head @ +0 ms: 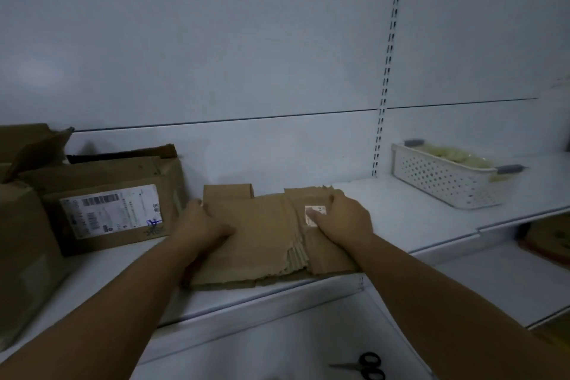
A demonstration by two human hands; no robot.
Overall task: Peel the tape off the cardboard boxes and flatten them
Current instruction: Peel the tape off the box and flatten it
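Note:
A stack of flattened brown cardboard (265, 237) lies on the white shelf (410, 210) in front of me. My left hand (200, 225) rests on the stack's left edge, fingers curled over it. My right hand (345, 219) lies flat on the right part of the stack, next to a small pinkish label (311, 214). To the left stand unflattened boxes; the nearest one (117, 203) carries a white shipping label (112, 210).
A white perforated basket (444, 182) with yellowish contents stands on the shelf at the right. Black-handled scissors (367, 365) lie on the lower shelf near the bottom edge. More cardboard (24, 244) fills the far left. Something brown lies on the lower shelf at far right.

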